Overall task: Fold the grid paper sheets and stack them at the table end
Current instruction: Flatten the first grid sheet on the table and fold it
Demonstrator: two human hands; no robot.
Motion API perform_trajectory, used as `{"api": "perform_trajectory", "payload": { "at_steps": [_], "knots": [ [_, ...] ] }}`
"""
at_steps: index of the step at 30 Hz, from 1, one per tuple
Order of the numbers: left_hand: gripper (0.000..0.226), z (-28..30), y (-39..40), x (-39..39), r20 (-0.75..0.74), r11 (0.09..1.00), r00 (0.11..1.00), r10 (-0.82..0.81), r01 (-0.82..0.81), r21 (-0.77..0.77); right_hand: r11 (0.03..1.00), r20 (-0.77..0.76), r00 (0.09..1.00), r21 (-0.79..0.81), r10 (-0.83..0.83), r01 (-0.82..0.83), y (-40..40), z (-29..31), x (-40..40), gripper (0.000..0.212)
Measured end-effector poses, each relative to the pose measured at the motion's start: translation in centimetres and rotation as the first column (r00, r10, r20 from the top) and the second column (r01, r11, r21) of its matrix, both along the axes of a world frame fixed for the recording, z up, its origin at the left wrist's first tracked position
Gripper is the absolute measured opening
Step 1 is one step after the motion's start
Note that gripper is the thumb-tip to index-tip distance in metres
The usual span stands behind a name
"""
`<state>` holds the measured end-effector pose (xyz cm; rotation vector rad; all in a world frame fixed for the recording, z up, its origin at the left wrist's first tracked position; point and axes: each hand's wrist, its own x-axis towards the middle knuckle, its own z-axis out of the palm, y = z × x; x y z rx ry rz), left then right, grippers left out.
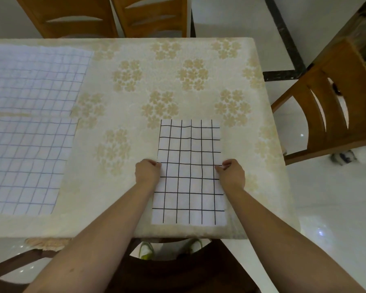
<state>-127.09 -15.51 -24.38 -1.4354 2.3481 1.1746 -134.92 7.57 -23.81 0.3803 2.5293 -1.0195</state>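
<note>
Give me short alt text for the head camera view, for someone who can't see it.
Left hand and right hand pinch the side edges of a white, black-gridded paper sheet on a cream floral tablecloth. Two larger white grid sheets lie flat to the left; brown wooden chairs surround the table.

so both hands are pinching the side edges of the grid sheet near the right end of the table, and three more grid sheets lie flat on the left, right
Not quite: the head view shows two more grid sheets lying flat on the left, not three. The rest holds: the left hand and right hand pinch the side edges of the grid sheet near the right end of the table.
</note>
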Motion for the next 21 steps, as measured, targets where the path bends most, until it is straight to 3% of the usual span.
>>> {"api": "perform_trajectory", "payload": {
  "at_steps": [4,10,14,21],
  "knots": [
    [0.028,0.1,-0.2,-0.9,0.047,1.000,0.999,-0.014,0.013,0.017,1.000,0.029,1.000,0.025,0.002,-0.003,0.0,-0.2,-0.5,0.021],
    [0.023,0.5,-0.5,-0.5,-0.117,0.998,0.993,0.002,0.005,0.063,0.999,0.014,1.000,-0.023,-0.025,0.025,0.0,-0.2,-0.4,0.017],
    [0.029,-0.1,-1.1,0.3,-0.140,0.989,0.989,0.048,-0.027,0.147,0.991,-0.016,0.995,-0.088,-0.098,0.096,-0.1,0.2,-0.4,0.018],
    [0.026,-0.7,-1.3,0.7,-0.149,0.969,0.984,0.101,-0.063,0.238,0.998,0.010,0.998,0.001,-0.063,0.063,-0.1,0.4,-0.5,0.019]
  ]
}}
